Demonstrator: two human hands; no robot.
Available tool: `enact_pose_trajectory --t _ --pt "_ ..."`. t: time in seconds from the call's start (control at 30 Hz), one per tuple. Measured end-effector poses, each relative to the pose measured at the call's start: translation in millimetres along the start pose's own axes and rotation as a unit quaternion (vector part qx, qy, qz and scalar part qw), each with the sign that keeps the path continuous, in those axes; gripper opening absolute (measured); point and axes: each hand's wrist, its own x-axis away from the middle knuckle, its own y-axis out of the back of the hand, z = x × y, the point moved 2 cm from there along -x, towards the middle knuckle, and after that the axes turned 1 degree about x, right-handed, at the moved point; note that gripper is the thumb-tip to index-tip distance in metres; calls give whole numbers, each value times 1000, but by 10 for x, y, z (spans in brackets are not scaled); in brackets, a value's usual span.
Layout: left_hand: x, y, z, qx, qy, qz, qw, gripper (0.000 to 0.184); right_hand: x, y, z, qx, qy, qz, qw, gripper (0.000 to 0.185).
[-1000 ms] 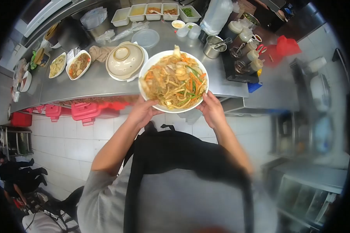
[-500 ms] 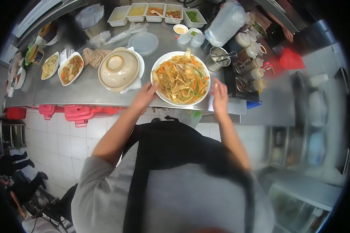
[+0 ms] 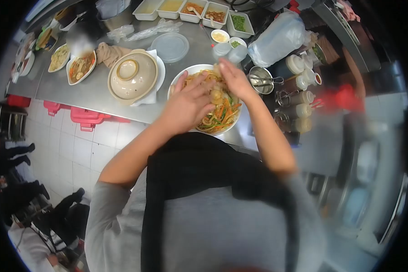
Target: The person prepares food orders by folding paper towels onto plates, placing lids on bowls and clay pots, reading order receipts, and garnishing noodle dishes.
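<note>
A round white plate (image 3: 171, 87) heaped with noodles and vegetables (image 3: 222, 114) rests on the steel counter near its front edge. Over the left half of the food lies my left hand (image 3: 190, 103), its fingers spread. My right hand (image 3: 233, 79) is at the upper right of the plate, over the rim and food; its fingers are stretched out, with fingertips near the plate's far side. Nothing is visibly held in either hand. Whether they touch the food cannot be made out.
Left of the plate sits a lidded clay pot (image 3: 132, 77), with two dishes of food beyond. A clear lid (image 3: 170, 47) and white tubs (image 3: 241, 25) are behind. A metal cup (image 3: 261, 81) and sauce bottles (image 3: 299, 111) stand right. A person's arm (image 3: 354, 72) shows at upper right.
Both hands have gone from the plate's sides to above the food. The plate was held up a second ago and now rests on the counter. The camera view has shifted.
</note>
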Motion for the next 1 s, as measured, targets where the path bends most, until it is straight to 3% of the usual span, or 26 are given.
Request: enact_pose_trajectory --t 0.1,0.17,0.27,0.37,0.43,0.47,0.5,0.67,0.77,0.87,0.93,1.0 --pt "136 56 -139 69 -6 -137 988 30 17 84 250 47 13 145 988 54" --pt "353 -23 -170 82 160 -263 948 33 -7 145 331 95 87 128 983 42" --pt "798 -386 -83 303 435 -190 826 48 -132 192 378 142 200 77 966 28" --pt "836 -425 -209 518 523 -96 671 60 -407 334 513 145 211 35 966 16" --pt "868 -465 -210 537 540 -125 636 63 -678 439 587 100 187 16 977 12" --pt "893 -497 -191 547 547 -139 618 64 -823 506 601 113 222 -34 968 10" --pt "942 -590 -129 550 544 -123 621 62 -965 583 607 127 256 -83 955 9" --pt "954 -733 57 557 534 -73 631 55 -1769 837 458 165 162 -109 967 14" --pt "774 -618 76 592 534 -97 596 52 -2243 873 181 287 114 -58 949 19" --pt "543 -550 198 637 502 -158 563 52 -2572 846 -88 481 31 -12 876 26" --pt "543 -528 342 643 494 -117 574 53 -2547 911 -289 540 14 29 841 31" --pt "573 -471 430 636 485 -97 592 52 -2516 966 -468 547 -65 96 829 30"
